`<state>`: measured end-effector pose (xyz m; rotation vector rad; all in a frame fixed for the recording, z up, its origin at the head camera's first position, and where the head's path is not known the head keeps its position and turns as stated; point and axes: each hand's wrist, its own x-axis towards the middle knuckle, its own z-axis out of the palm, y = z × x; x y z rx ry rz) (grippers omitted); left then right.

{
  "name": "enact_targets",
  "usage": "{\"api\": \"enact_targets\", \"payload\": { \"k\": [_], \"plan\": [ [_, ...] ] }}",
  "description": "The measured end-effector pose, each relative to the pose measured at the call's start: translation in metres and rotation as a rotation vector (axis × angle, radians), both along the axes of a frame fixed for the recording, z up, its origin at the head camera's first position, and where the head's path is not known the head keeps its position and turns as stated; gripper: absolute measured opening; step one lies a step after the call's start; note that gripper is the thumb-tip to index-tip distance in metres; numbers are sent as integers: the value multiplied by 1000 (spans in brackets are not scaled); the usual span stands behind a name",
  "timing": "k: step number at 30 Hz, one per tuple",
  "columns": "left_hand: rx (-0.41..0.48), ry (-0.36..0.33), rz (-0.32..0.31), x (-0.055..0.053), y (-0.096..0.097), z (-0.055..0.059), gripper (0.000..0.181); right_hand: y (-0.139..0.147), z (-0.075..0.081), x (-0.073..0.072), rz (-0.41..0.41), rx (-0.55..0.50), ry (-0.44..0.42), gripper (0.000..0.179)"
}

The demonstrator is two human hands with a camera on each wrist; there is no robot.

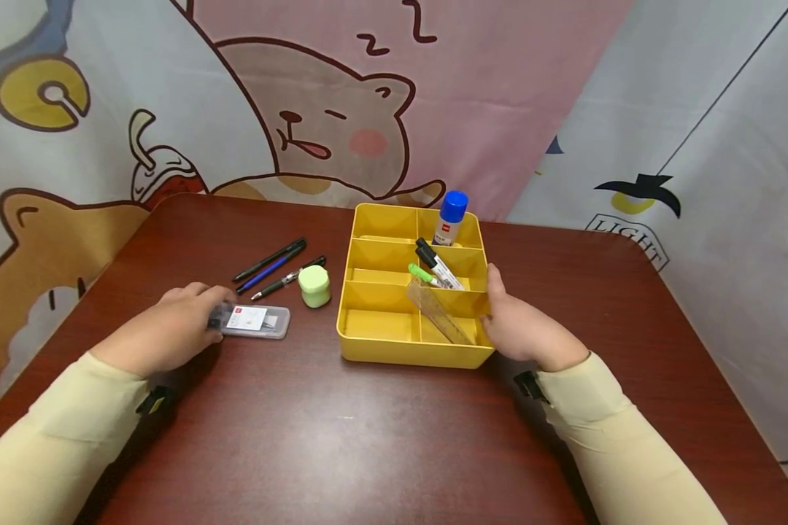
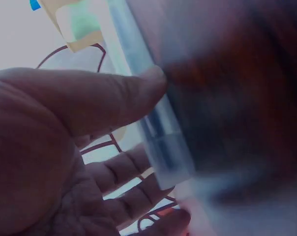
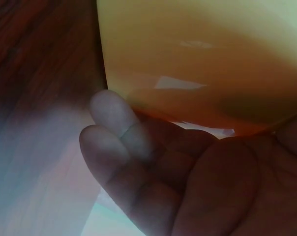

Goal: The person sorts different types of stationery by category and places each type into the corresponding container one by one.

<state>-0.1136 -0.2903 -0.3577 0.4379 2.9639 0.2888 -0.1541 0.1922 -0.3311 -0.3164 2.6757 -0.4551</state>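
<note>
At the left of the head view my left hand (image 1: 179,327) pinches the end of a flat clear plastic case (image 1: 277,323) with a white label. The left wrist view shows the thumb on one side of the case (image 2: 161,123) and fingers on the other. Small contents inside the case are hard to make out. My right hand (image 1: 524,325) rests against the right side of a yellow divided organizer box (image 1: 407,353). In the right wrist view, loosely bent fingers (image 3: 111,147) lie along its outer wall; the thumb's contact is unclear.
The organizer holds a blue-capped glue stick (image 1: 452,217), black-capped markers (image 1: 441,266), a green-capped pen (image 1: 423,274) and a clear ruler (image 1: 441,313). Several pens, including a blue pen (image 1: 269,270), lie left of it, beside a pale green round container (image 1: 314,286).
</note>
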Motion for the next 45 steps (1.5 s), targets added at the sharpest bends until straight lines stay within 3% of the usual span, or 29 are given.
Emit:
{"api": "enact_targets", "payload": {
  "k": [9,15,23,38,45],
  "plan": [
    [1,-48,-22,-9,-3,-3,53,3,-1,1,10,-4,17,87],
    [-17,-30,-42,-9,-6,-4,53,3,-1,2,15,-7,32,87],
    [32,11,-79,-6,-10,-5,50,1,-1,0,14,-24,23,89],
    [125,169,-151,-3,16,15,50,1,-2,0,4,-31,23,90],
    [162,197,-161,-1,33,24,50,2,-2,0,-8,-22,8,90]
  ]
}}
